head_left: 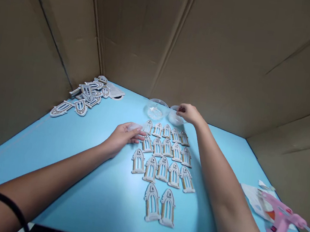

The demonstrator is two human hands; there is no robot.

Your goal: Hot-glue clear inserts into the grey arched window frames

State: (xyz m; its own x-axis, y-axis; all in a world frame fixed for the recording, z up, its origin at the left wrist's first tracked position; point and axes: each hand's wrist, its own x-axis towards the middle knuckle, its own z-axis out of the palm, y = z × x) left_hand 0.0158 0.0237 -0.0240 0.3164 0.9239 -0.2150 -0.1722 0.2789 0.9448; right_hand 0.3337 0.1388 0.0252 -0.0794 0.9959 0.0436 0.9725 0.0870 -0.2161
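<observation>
My left hand [121,136] pinches a small translucent white sheet [134,127] between thumb and fingers, just left of the back row of pieces. My right hand [190,113] reaches over a round clear plastic tub [175,119], fingertips pressed together above its whitish contents; whatever they grip is too small to make out. A second clear tub [155,112] stands to its left with bits of something transparent inside. In front of both tubs, arched window-shaped pieces [163,168], white with gold-brown edges, lie in rows.
More arched pieces [91,93] are heaped at the back left against the cardboard wall [131,34]. At the right edge a pink hot glue gun [283,218] lies by a white packet [257,200]. A black cable [0,197] crosses near my left forearm. The tabletop [92,187] is light blue.
</observation>
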